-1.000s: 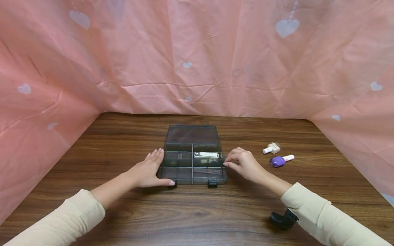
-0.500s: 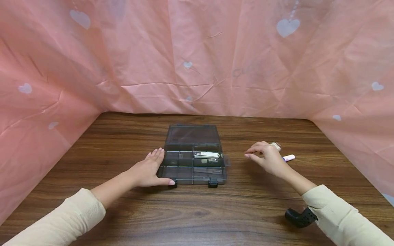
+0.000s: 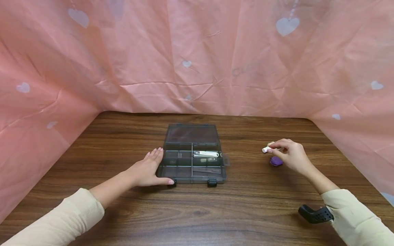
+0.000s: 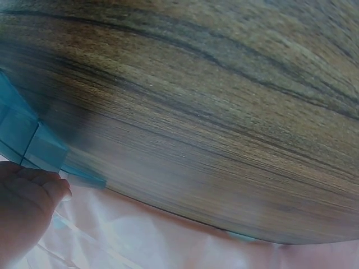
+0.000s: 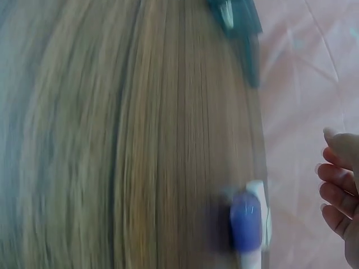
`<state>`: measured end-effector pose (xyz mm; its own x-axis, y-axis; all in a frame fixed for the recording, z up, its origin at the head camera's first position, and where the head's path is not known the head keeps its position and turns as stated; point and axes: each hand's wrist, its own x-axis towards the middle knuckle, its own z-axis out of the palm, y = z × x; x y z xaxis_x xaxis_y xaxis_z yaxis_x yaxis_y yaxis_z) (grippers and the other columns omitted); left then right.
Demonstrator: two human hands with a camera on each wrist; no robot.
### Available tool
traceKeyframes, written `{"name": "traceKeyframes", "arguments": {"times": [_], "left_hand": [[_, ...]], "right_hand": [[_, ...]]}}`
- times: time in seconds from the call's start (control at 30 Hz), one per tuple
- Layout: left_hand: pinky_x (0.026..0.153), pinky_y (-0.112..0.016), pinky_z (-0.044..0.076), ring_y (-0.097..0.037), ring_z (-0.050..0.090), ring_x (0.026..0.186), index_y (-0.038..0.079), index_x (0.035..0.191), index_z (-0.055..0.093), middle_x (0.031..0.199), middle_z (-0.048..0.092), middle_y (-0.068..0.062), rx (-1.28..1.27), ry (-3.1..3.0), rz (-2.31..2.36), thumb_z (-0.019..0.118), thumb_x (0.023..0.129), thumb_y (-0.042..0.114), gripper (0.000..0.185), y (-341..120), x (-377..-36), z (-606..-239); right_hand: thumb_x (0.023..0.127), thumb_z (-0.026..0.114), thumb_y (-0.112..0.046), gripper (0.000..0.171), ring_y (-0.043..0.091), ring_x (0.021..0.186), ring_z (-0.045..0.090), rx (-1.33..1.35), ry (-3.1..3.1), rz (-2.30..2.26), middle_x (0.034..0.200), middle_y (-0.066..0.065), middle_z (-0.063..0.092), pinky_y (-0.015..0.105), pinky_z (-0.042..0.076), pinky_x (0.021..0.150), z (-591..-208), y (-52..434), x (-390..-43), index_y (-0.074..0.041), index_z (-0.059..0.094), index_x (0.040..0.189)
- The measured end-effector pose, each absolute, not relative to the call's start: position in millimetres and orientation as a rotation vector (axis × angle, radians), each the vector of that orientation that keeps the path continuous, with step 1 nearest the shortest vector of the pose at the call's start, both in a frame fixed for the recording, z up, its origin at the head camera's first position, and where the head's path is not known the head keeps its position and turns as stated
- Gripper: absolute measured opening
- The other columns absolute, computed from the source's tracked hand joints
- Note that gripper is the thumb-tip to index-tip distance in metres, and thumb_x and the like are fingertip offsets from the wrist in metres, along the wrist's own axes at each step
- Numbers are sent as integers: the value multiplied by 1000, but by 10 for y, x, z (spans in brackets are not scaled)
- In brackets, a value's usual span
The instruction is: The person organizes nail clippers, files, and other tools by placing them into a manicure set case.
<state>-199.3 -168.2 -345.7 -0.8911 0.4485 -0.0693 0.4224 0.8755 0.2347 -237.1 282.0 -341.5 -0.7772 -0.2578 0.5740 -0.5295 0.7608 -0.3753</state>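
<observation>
Wooden tabletop (image 3: pixel 197 212); left hand (image 3: pixel 147 171) splayed against box (image 3: pixel 176 172), grip relaxed; right hand (image 3: pixel 290 155) by white cap (image 3: pixel 266 149), grip loosely curved, empty.

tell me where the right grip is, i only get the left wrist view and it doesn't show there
Observer: In the head view, the right grip is at the white cap of a pale bottle; I can't tell whether it touches.
Operator: ok anything else close to that cap
Observer: Yes, a purple bottle lies just on its near side, toward the person.
Operator: and the box i see a piece of, what's in it
Observer: The head view shows a nail clipper in its right-hand half.
</observation>
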Motion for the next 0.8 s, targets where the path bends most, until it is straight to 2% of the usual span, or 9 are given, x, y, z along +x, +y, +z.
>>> {"name": "traceKeyframes", "arguments": {"times": [0.2,0.37,0.5,0.8], "left_hand": [[115,-51,18,-41,17,141,-13,142,17,149,18,-31,680,2928,321,61,75,64,112,-1681,-1993,-3458],[115,-50,18,-40,16,141,-13,143,17,149,17,-31,673,2922,326,61,75,65,112,-1677,-1995,-3462],[115,-50,19,-40,17,141,-13,143,17,150,18,-30,670,2924,325,61,75,65,112,-1672,-1995,-3470],[115,-50,20,-40,18,140,-13,142,18,149,19,-30,671,2937,322,61,74,65,112,-1665,-1998,-3484]], "right_hand": [[76,73,-4,13,-13,64,42,531,-2511,709,83,16,68,10,38,53,-3426,3074,-2402,1,72,87],[81,71,-13,20,-10,60,46,464,-2627,731,89,22,68,16,39,50,-3442,3291,-2453,3,70,94],[81,70,-12,24,-8,57,48,438,-2691,728,89,24,68,19,40,49,-3473,3407,-2484,5,69,97],[84,67,-16,30,-13,68,52,409,-2884,734,101,28,66,18,46,58,-3537,3600,-2551,6,66,105]]}}
